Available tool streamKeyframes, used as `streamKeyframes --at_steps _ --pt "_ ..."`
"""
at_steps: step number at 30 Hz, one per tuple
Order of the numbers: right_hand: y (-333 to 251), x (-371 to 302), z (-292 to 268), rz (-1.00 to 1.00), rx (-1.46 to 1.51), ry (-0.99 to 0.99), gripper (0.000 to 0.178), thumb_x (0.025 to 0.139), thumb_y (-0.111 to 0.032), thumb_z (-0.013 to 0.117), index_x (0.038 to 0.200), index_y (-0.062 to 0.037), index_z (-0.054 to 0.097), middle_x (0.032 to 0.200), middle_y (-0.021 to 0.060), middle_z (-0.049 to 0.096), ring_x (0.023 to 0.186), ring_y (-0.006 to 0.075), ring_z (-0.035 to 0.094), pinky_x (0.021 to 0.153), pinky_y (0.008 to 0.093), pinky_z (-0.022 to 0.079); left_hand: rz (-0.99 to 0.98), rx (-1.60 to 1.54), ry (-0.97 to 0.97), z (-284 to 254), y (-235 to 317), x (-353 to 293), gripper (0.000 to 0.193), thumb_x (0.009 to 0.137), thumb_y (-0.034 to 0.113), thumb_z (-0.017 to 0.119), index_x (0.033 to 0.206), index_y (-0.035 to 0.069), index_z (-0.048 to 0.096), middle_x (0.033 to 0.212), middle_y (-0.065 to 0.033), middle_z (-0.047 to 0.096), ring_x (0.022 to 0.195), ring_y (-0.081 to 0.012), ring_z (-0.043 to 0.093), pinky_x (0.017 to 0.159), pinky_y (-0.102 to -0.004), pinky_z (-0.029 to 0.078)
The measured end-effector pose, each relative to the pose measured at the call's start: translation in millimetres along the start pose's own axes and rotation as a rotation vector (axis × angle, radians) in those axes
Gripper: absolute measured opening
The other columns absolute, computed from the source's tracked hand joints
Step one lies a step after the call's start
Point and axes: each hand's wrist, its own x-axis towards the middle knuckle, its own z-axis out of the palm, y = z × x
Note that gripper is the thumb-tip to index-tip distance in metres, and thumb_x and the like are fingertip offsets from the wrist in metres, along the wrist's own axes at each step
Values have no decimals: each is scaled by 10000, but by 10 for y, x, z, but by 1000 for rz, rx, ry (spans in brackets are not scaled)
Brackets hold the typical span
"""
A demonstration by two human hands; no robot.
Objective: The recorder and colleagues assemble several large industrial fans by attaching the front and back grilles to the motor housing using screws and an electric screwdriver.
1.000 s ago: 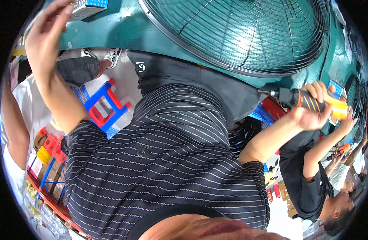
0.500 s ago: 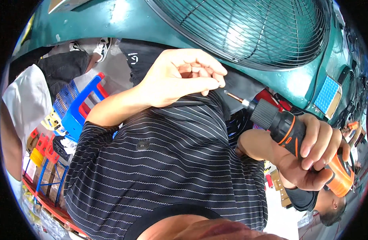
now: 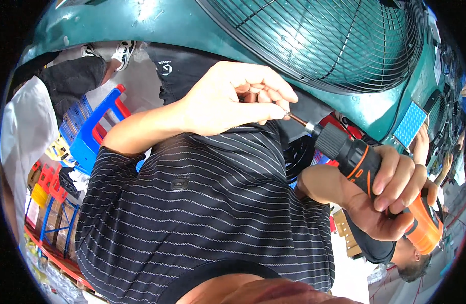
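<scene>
A black and orange cordless screwdriver (image 3: 357, 159) is gripped in my right hand (image 3: 387, 195), its bit pointing left toward my other hand. My left hand (image 3: 238, 99) pinches a tiny metal piece, likely a screw, between thumb and forefinger; the fingertips mostly hide it. The tip of the driver bit (image 3: 297, 119) meets the pinched fingertips. Just beyond my hands, a round black wire fan grille (image 3: 339, 45) lies on the green tabletop (image 3: 162, 25).
A blue textured box (image 3: 411, 120) is at the table's right, with another person's hand (image 3: 422, 144) on it. A blue and red plastic stool (image 3: 98, 119) stands on the left. Another person (image 3: 390, 248) is at the lower right. A black cable (image 3: 403, 99) crosses the table.
My right hand has brought the screwdriver slightly left, so its bit now reaches my left fingertips. Another person's hand has appeared at the blue box.
</scene>
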Motion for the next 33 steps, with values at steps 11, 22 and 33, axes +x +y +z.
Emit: streamKeyframes --at_steps 11,22,33 --pt "-9 93 -55 135 26 -67 384 790 -112 682 1139 -19 552 738 3 555 579 94 546 580 224 472 301 456 -54 -27 7 80 292 821 15 729 1110 18 688 869 -74 709 698 -118 634 548 -228 451" --pt "99 128 -12 -114 -225 -149 402 827 -238 676 1166 -55 562 760 4 517 585 103 516 573 271 414 959 1308 459 -12 84 384 446 525 269 916 724 105 552 672 -9 510 548 -179 472 480 -294 305" --pt "181 362 -7 -4 -178 -208 440 807 -198 654 1188 -23 520 768 37 495 566 127 482 570 310 382 938 1471 569 24 68 388 422 516 339 863 838 150 667 862 -11 571 764 -210 551 695 -344 358"
